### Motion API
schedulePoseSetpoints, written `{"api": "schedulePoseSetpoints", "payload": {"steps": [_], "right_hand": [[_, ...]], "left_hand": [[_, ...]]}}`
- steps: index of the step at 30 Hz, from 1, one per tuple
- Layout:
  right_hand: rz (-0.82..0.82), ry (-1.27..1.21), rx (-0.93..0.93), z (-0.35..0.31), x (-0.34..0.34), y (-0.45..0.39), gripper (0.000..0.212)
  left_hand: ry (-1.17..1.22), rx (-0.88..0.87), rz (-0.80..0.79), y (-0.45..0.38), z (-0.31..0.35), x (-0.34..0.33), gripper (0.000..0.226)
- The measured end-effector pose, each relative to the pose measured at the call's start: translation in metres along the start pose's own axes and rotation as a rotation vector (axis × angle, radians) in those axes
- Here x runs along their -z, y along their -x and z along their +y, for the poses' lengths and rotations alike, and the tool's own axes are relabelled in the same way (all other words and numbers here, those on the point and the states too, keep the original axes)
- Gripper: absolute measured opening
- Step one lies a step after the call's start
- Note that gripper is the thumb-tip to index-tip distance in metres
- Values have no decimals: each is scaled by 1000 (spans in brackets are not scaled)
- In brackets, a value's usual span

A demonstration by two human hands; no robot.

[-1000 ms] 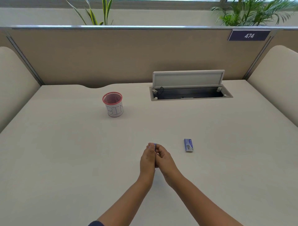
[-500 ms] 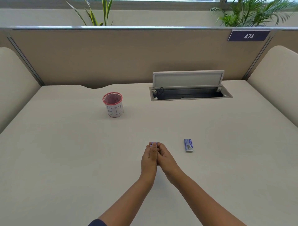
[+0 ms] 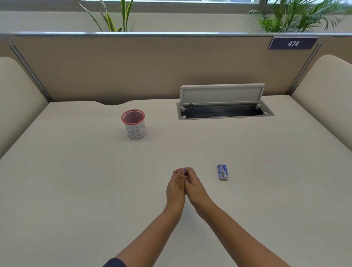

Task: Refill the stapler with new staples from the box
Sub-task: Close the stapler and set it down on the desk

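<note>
Blue staple box point(image 3: 222, 171), red-rimmed cup point(image 3: 134, 123)

2 hands point(image 3: 185, 185), 1 box point(image 3: 222, 171), 1 bin point(image 3: 134, 124)

Soft, even daylight is coming from the window point(image 3: 171, 1) behind the partition point(image 3: 133, 66), leaving the desk point(image 3: 76, 190) bright with only faint shadows. Wide-angle distortion is bending the edges, and the palm plant point(image 3: 297, 15) is looking slightly blurred, perhaps overexposed.

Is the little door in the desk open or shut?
Open. The grey hinged cable hatch lid stands upright behind its dark slot in the pale desk.
</note>
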State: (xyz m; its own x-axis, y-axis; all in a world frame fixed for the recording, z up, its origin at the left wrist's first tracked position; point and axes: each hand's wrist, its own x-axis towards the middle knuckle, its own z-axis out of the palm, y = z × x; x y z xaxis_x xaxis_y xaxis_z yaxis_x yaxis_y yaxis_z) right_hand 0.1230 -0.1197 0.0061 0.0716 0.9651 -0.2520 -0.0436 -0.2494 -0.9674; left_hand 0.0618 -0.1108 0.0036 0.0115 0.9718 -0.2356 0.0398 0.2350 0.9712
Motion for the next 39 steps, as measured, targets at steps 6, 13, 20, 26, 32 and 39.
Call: {"api": "schedulePoseSetpoints", "payload": {"steps": [6,13,20,26,32,39], "right_hand": [[54,61,30,-4,-2,1,17],[73,86,74,-12,-2,0,15],[56,68,-31,-8,1,-1,21],[154,50,-26,-9,1,-3,18],[302,206,70,-7,5,-4,29],[322,295,98,-1,9,-10,41]], "left_hand": [[27,52,13,-4,-3,-1,45],[34,20,-16,-7,-2,-2,48],[-31,74,-9,-9,0,0,53],[167,183,-108,-7,-1,-2,62],[253,231,-169,-10,5,6,56],[172,214,-154,-8,6,12,56]]}}
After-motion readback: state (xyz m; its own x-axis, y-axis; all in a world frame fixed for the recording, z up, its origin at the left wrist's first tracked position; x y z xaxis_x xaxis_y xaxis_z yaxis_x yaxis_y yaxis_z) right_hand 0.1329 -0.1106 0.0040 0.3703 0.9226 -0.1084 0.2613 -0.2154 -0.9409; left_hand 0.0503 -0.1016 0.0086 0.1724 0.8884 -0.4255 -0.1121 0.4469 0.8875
